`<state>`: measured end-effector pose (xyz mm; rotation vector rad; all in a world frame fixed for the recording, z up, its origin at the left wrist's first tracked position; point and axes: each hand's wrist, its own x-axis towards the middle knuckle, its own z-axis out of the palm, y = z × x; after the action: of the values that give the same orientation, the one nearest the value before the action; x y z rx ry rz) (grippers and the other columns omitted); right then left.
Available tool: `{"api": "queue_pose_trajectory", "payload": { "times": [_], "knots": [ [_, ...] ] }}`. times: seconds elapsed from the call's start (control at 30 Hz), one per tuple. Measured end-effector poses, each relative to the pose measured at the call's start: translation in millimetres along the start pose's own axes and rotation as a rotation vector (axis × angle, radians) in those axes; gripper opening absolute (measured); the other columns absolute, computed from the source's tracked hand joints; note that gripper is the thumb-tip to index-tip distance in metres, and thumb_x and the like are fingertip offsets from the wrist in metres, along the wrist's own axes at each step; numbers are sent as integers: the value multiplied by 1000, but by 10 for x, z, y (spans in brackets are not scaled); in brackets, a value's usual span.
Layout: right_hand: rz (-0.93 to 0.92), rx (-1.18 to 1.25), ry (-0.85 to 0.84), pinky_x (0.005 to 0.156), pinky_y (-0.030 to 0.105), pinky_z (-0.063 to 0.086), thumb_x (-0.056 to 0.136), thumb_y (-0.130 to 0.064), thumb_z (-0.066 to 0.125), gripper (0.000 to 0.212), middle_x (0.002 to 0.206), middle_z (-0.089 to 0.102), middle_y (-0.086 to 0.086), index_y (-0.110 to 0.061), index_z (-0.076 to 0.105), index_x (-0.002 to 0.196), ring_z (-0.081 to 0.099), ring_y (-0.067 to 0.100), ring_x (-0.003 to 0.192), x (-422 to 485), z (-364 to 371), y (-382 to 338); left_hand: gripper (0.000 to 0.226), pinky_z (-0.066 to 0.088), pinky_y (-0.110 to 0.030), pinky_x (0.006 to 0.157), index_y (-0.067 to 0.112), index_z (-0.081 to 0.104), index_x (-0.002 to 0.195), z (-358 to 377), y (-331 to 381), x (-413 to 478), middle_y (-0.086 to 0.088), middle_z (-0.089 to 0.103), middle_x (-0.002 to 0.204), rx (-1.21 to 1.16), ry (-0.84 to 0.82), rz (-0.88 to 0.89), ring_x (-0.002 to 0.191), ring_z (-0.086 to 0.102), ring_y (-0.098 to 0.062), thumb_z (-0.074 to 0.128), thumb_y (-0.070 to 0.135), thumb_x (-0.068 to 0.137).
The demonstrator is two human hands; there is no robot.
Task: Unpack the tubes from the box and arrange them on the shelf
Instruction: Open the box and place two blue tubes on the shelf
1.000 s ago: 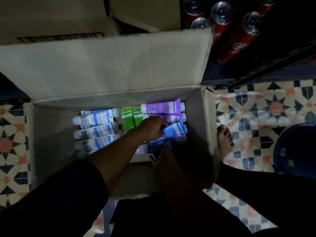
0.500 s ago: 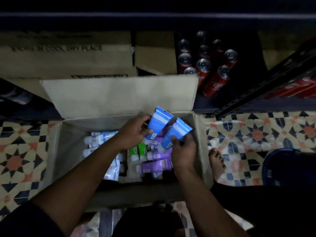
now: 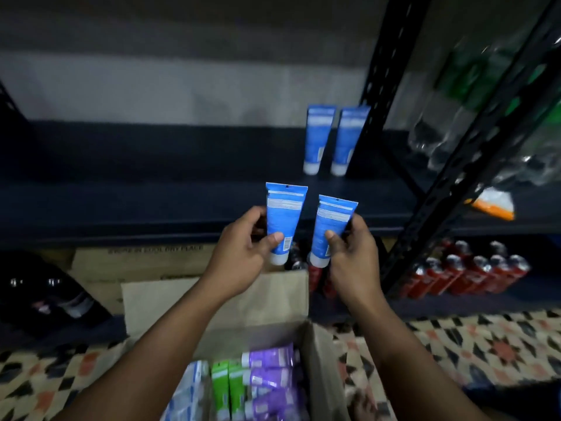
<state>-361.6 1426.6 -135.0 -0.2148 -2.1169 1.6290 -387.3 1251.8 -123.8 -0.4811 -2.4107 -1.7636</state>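
The left tube (image 3: 283, 220) and right tube (image 3: 331, 226), both blue, hang cap-down before the shelf (image 3: 182, 202), close but apart. The left hand (image 3: 243, 256) pinches one between thumb and fingers; the right hand (image 3: 353, 258) clamps the other likewise. A tube pair (image 3: 318, 138) stands cap-down on the shelf. Below, the box (image 3: 324, 360) holds purple tubes (image 3: 270, 358) and green tubes (image 3: 227, 387).

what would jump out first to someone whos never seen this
Two bright blue tubes are held up, caps down, before the dark shelf: the left hand grips one tube, the right hand the other tube. Two more blue tubes stand at the shelf's back, right of centre.
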Motion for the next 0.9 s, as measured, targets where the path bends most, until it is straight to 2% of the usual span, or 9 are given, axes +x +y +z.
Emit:
{"api": "queue_pose_trajectory", "payload": {
  "times": [0.13, 0.23, 0.3, 0.33, 0.43, 0.5, 0.6, 0.7, 0.9],
  "knots": [
    [-103, 21, 19, 94, 37, 52, 93, -2, 57, 35, 111, 69, -8, -24, 58, 120, 64, 8, 104, 345, -149, -356, 27, 50, -22, 81, 27, 59, 106, 23, 384, 306, 11, 70, 98, -4, 84, 86, 89, 65, -3, 67, 10, 86],
    [-140, 17, 45, 88, 28, 52, 93, -2, 57, 38, 107, 68, -12, -21, 56, 126, 64, 2, 98, 609, -216, -484, 29, 47, -19, 86, 28, 59, 106, 127, 533, 549, 6, 65, 106, 41, 124, 124, 96, 62, -4, 67, 10, 86],
    [-153, 5, 69, 87, 27, 51, 92, 0, 57, 38, 103, 65, -16, -20, 53, 124, 63, 0, 95, 802, -248, -520, 28, 44, -13, 85, 26, 58, 105, 224, 588, 722, 2, 59, 107, 88, 135, 149, 97, 60, -2, 68, 10, 85],
    [-152, -6, 72, 88, 30, 52, 92, 1, 58, 37, 102, 65, -14, -19, 53, 123, 64, 1, 94, 895, -252, -513, 27, 44, -14, 85, 24, 59, 106, 277, 591, 802, 1, 57, 106, 109, 134, 149, 96, 60, -4, 68, 11, 85],
    [-105, -57, 39, 91, 41, 54, 92, 1, 58, 32, 104, 66, -3, -14, 54, 120, 66, 12, 94, 1160, -245, -420, 26, 48, -27, 87, 17, 61, 110, 443, 531, 1037, 1, 56, 102, 176, 146, 106, 96, 61, -13, 68, 14, 85],
    [-80, -97, 14, 90, 41, 54, 92, 0, 57, 30, 107, 68, 0, -12, 55, 120, 66, 15, 96, 1277, -240, -331, 26, 49, -34, 88, 16, 61, 110, 546, 469, 1145, 1, 56, 100, 211, 168, 81, 95, 60, -15, 68, 15, 85],
    [-103, -157, 13, 89, 38, 51, 92, -2, 58, 29, 109, 64, 1, -13, 57, 119, 63, 20, 101, 1398, -237, -243, 24, 50, -34, 88, 16, 61, 109, 662, 377, 1262, 0, 56, 104, 234, 183, 26, 97, 59, -16, 68, 15, 86],
    [-114, -209, 19, 95, 42, 48, 92, -4, 59, 32, 114, 53, 1, -10, 56, 124, 58, 22, 106, 1491, -233, -209, 30, 50, -38, 92, 16, 60, 116, 733, 280, 1350, -2, 57, 115, 246, 206, -19, 104, 59, -18, 68, 17, 86],
    [-107, -237, 31, 99, 41, 46, 92, -6, 60, 36, 119, 53, 11, -8, 56, 128, 56, 24, 108, 1570, -177, -180, 39, 51, -41, 92, 20, 55, 122, 770, 187, 1427, 1, 59, 120, 217, 266, -20, 107, 59, -17, 67, 15, 85]
  ]
}}
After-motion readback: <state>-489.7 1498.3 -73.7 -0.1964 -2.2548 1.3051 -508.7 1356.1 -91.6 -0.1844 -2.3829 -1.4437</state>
